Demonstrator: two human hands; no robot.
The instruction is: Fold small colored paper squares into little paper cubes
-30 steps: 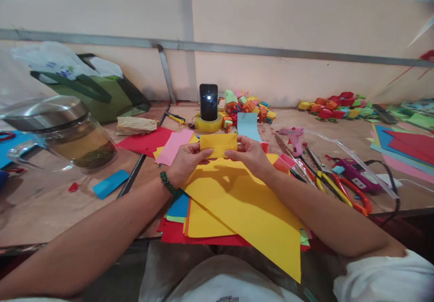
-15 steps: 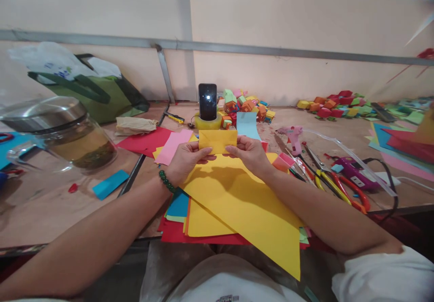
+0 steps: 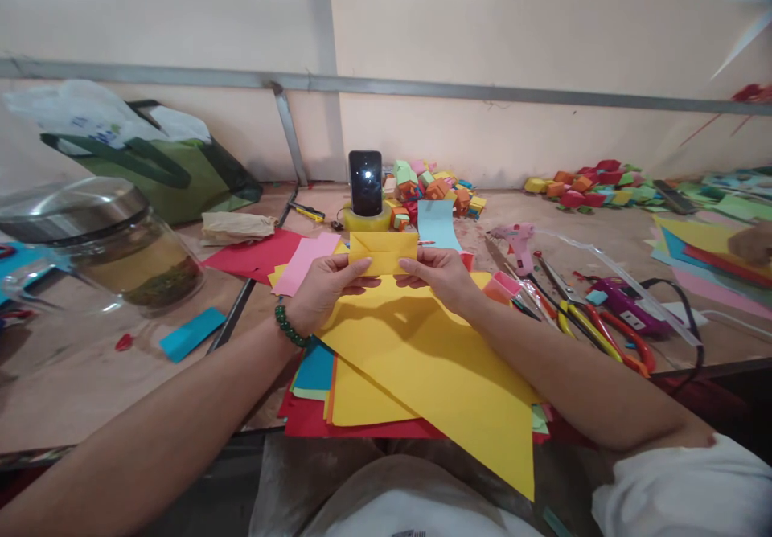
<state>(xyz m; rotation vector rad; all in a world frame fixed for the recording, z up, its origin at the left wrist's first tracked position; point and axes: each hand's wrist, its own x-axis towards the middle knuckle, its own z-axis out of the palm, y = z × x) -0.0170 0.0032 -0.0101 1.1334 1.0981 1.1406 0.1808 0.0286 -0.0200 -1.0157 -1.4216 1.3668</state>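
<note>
Between my two hands is a small folded piece of yellow paper [image 3: 383, 252], held up with its creased face toward me. My left hand [image 3: 326, 286], below which a green bead bracelet circles the wrist, pinches its left end between thumb and fingers. My right hand [image 3: 443, 278] grips the right end the same way. Beneath the hands lies a large yellow sheet [image 3: 434, 360], set askew on a stack of coloured sheets [image 3: 314, 372] at the table's front edge.
A phone [image 3: 365, 182] stands on a tape roll [image 3: 367, 219], beside a pile of folded paper pieces [image 3: 437, 187]. On the right lie a pink glue gun [image 3: 519, 246], scissors [image 3: 594, 328] and a purple device [image 3: 630, 304]. A glass teapot [image 3: 138, 256] and green bag [image 3: 199, 175] occupy the left.
The folded yellow paper now shows a flap crease across its upper part, tilted slightly. My hands keep their hold. The view has shifted a little, and a blurred hand appears at the far right.
</note>
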